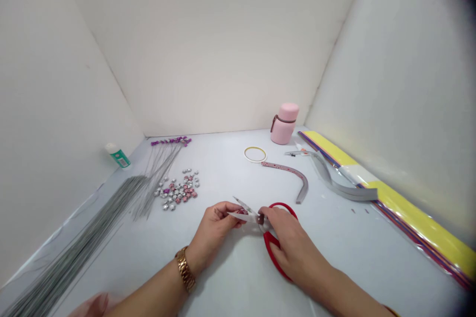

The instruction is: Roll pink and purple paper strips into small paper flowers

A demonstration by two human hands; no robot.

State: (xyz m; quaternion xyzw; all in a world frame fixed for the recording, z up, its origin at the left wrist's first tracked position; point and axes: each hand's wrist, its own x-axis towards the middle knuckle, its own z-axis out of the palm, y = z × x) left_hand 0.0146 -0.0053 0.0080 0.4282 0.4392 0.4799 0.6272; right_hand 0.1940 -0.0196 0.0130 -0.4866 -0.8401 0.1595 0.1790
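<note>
My right hand (293, 240) is closed around red-handled scissors (268, 244), whose blades are apart and point left. My left hand (217, 223) pinches a small pinkish-purple piece (243, 211), partly hidden by its fingers and the scissor blades; its exact shape is unclear. The blades reach right up to the left fingertips. Left of that hand lies a cluster of small folded stars (182, 191), mostly silver and pink with a purple one. Beyond the right hand, a curved bundle of pink-grey paper strips (293, 172) lies on the table.
Long grey wires (92, 228) run along the left, with purple-tipped stems (171, 142) behind. A glue bottle (118, 156) lies by the left wall. Toward the back are a tape roll (255, 154) and pink flask (284, 124). Silver strips (345, 190) and yellow packaged sheets (401, 203) line the right.
</note>
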